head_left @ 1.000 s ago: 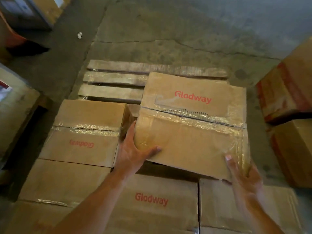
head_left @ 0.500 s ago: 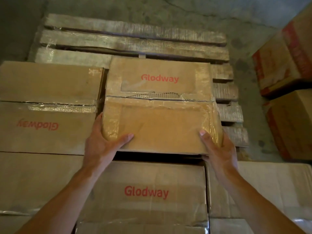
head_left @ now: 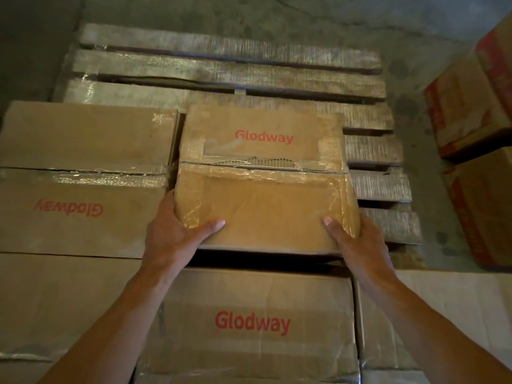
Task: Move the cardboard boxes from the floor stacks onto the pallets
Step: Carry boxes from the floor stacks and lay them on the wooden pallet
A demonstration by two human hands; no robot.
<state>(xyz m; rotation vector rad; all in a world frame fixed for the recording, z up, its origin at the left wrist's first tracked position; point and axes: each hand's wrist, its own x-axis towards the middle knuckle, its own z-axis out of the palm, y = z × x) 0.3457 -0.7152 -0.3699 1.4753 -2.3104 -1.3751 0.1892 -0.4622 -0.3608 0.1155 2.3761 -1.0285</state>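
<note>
While over the pallet (head_left: 227,65), Glodway box (head_left: 263,200), left hand (head_left: 171,234) and right hand (head_left: 357,242) gripping its near corners.

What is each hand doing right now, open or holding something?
The left hand grips the taped box at its near left corner, thumb on top.
The right hand grips its near right corner.

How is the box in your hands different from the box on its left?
The held brown cardboard box reads "Glodway" upright; the brown cardboard box left of it reads upside down. The left hand and right hand grip the held box; the left box lies unheld. The held box's top looks narrower than the left box's. Both are taped, red-lettered.
</note>
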